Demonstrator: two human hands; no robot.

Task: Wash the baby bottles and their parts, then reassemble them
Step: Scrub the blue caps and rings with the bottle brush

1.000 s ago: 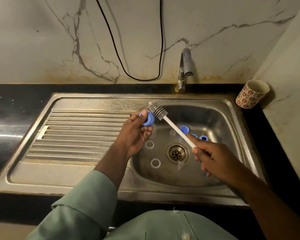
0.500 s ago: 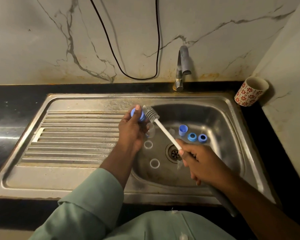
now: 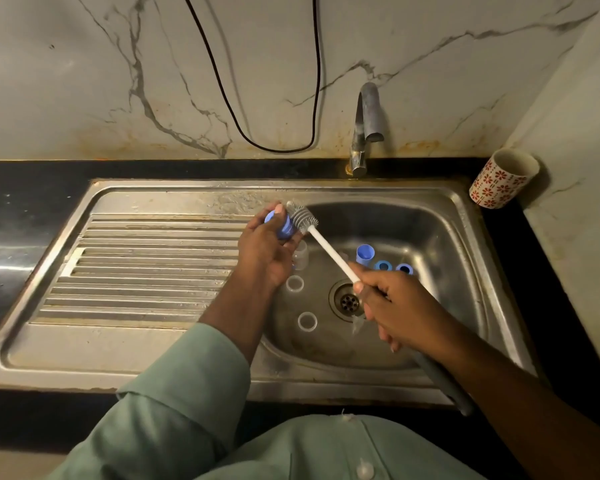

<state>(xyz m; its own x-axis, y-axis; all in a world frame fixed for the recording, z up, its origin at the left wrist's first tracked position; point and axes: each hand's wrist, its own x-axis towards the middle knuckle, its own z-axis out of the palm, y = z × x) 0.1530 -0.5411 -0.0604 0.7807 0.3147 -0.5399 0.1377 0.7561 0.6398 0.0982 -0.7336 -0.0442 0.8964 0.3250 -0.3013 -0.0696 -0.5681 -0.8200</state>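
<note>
Left hand (image 3: pixel 264 252): raised over the sink (image 3: pixel 187 355) edge, fingers curled round a blue bottle cap (image 3: pixel 284 227), which is pinched at the fingertips
Right hand (image 3: pixel 399 306): held over the drain (image 3: pixel 347 301), grip closed round the white handle of the bottle brush (image 3: pixel 326 247)
Brush head: grey bristles are pressed against the cap
Basin: three blue parts (image 3: pixel 381 261) and clear rings (image 3: pixel 300 303) are lying loose

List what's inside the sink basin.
Sink basin holds three blue parts, two clear rings, a clear piece, the drain. The right hand covers some floor.
</note>
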